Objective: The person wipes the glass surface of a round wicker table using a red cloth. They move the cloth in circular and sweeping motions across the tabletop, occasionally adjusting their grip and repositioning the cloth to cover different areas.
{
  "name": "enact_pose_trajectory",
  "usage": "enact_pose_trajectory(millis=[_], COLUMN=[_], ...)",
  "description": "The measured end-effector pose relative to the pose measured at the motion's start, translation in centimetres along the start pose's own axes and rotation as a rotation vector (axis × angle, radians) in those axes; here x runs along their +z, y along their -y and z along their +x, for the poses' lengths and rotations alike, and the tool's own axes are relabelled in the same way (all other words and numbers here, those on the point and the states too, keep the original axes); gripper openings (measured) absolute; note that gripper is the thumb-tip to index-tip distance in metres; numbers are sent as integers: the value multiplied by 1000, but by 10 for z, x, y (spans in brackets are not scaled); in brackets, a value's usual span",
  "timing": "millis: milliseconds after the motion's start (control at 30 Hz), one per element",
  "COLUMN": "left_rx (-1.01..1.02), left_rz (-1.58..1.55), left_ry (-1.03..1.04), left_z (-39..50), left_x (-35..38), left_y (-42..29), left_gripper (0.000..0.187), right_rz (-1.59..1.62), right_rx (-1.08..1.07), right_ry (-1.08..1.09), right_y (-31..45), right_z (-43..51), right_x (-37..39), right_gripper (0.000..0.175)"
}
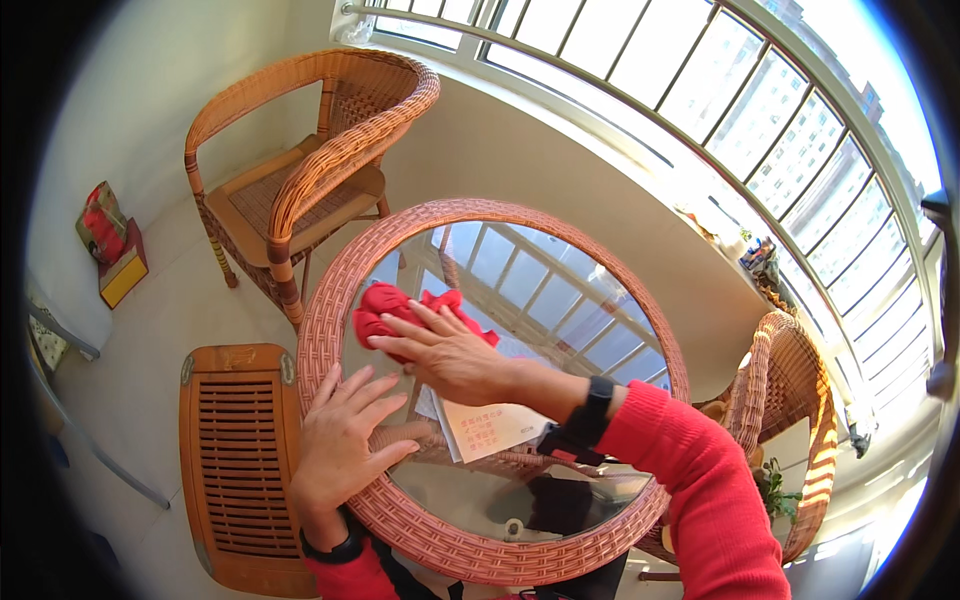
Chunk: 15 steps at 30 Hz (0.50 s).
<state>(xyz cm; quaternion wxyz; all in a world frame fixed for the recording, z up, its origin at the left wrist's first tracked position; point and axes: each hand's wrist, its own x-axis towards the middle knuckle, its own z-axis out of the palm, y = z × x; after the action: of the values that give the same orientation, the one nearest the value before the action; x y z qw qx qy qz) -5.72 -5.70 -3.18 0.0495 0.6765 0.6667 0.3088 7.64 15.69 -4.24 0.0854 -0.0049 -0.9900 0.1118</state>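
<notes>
My right hand (457, 360) lies flat over a bunched red cloth (386, 307), pressing it onto the glass top (555, 300) of a round wicker table. Cloth shows past the fingertips and beside the knuckles. Fingers spread, my left hand (349, 435) rests at the left part of the woven rim (517, 562) and holds nothing. Below my right forearm are papers (487, 431) bearing red writing; they appear to lie under the glass. Window bars are reflected across the tabletop.
A wicker armchair (300, 165) stands beyond the table at upper left, another wicker chair (787, 390) at right with a green plant (776, 491). A slatted wooden stool (244, 465) is close on the left. Boxes (124, 274) sit by the wall. A metal railing (652, 112) lines the window.
</notes>
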Motion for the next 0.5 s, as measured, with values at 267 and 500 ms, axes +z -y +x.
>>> enact_pose_trajectory(millis=[267,500], left_rx=[-9,-21], left_rz=[5,3], left_ry=[-12,-13], left_z=[0,2], left_x=[0,0], left_y=[-1,-1], left_gripper=[53,53], right_rz=[-278,-145], right_rx=[-42,384], right_ry=[60,-8], right_y=[-93,-205], right_z=[55,37], right_x=[-9,-27], right_gripper=[55,55])
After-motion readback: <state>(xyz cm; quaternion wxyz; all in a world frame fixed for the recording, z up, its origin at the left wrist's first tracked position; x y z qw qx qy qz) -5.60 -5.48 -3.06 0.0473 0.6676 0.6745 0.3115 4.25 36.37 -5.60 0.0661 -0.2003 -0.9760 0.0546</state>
